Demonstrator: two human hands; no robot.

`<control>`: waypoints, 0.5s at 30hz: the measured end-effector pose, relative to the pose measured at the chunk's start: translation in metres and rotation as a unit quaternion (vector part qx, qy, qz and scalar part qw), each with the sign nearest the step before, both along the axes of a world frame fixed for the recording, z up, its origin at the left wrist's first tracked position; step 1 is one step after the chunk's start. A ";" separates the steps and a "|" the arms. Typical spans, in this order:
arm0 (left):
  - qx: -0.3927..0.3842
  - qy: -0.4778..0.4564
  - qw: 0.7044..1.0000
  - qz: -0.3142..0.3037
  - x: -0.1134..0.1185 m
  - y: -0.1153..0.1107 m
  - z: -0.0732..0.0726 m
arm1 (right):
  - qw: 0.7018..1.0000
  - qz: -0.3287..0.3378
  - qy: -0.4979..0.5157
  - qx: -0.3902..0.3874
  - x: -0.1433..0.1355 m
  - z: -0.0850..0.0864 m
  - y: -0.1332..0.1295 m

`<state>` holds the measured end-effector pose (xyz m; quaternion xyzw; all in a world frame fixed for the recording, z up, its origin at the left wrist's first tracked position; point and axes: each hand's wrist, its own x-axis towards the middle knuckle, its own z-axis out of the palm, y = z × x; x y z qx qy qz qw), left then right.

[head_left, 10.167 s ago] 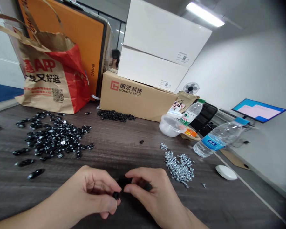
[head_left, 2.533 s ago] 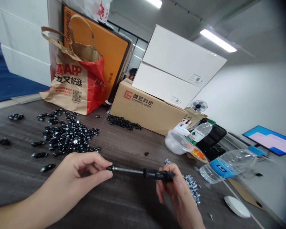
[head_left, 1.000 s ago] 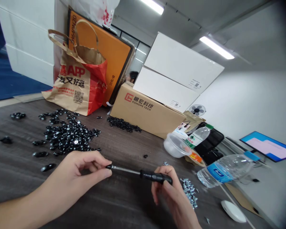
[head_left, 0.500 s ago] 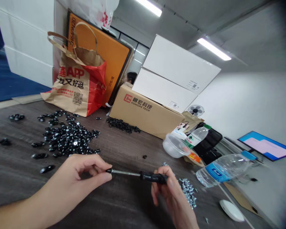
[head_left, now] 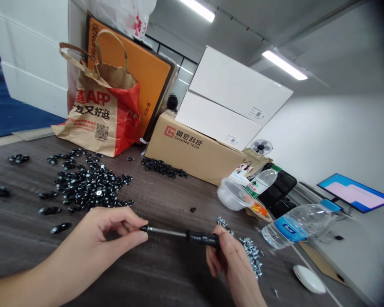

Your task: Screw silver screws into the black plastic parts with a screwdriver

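Between thumb and fingertips, my left hand (head_left: 105, 245) pinches a small black part (head_left: 144, 229). A screwdriver (head_left: 198, 237) lies level across the middle, its metal shaft tip meeting that part. My right hand (head_left: 232, 260) grips the rear end of its black handle. Behind my left hand a large pile of small black parts (head_left: 89, 181) with silvery spots covers the dark table (head_left: 166, 196). Silvery screws (head_left: 251, 256) lie scattered just beyond and beside my right hand.
At the back stand a paper bag (head_left: 96, 115), an orange box (head_left: 147, 81) and a cardboard box (head_left: 192, 149) under white boxes (head_left: 233, 89). To the right are a plastic tub (head_left: 232, 195), a water bottle (head_left: 297, 226) and a white mouse (head_left: 309, 279).
My right hand's fingers have shifted on the handle, with the thumb now nearer its rear end. The view has moved slightly; my left hand keeps its pinch.
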<state>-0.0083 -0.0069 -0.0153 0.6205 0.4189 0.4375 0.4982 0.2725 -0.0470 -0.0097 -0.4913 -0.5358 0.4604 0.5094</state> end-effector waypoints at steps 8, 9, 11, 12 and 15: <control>0.003 -0.004 1.000 0.000 -0.002 -0.002 -0.003 | 1.000 0.012 -0.011 -0.008 0.005 -0.003 0.002; 0.002 -0.004 1.000 0.000 -0.002 -0.002 -0.004 | 1.000 0.016 -0.013 -0.012 0.005 -0.003 0.003; 0.001 -0.004 1.000 -0.002 -0.002 -0.001 -0.005 | 1.000 0.022 -0.001 -0.014 0.005 -0.004 0.003; -0.001 -0.003 1.000 -0.002 -0.002 0.000 -0.005 | 1.000 0.020 0.006 -0.011 0.004 -0.004 0.003; 0.001 0.001 1.000 0.000 -0.001 0.001 -0.003 | 1.000 0.006 -0.011 -0.008 0.003 -0.004 0.003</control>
